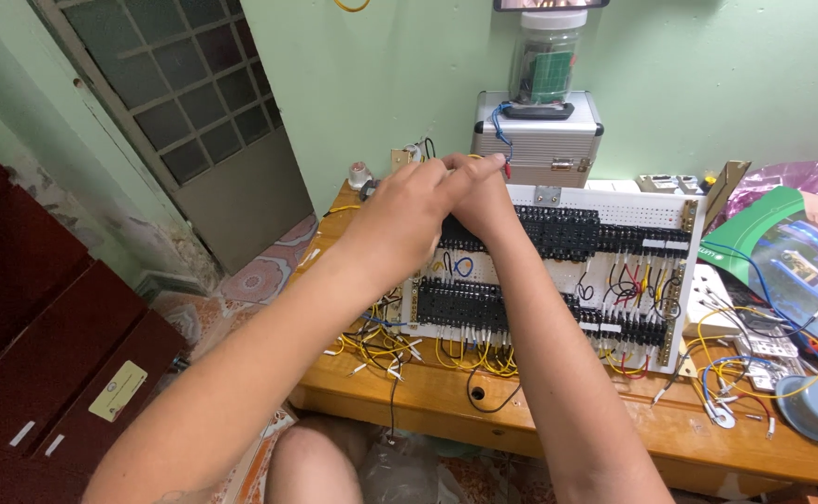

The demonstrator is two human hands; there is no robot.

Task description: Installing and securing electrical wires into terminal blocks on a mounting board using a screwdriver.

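I have both hands at the upper left corner of the white perforated panel [614,207], which stands tilted on the wooden worktop [558,420] and leans back toward the green wall. The left hand [400,217] lies over the left end of the upper row of black terminal blocks [568,231] with its fingers curled; it hides what they close on, so I cannot tell whether they grip anything. The right hand [476,194] crosses just beside it, thumb and forefinger pinched together at the panel's top edge, touching the red-tipped end of a blue wire [500,131] that drops from the silver case [540,140] behind. Whether the pinch is on the wire end or on a terminal below it is hidden by the knuckles.

Step in hand, as I judge it: seating a wire end at the top-left terminal, with the left hand steadying the panel or the block.

The next move calls for a firm hold on the wire end, a straight entry into the terminal, and continued bracing, since the panel is only propped.

The lower row of terminal blocks [484,306] carries yellow, red and black leads; loose yellow wires [381,345] trail off the panel's bottom edge onto the worktop. A clear jar [547,56] stands on the case.
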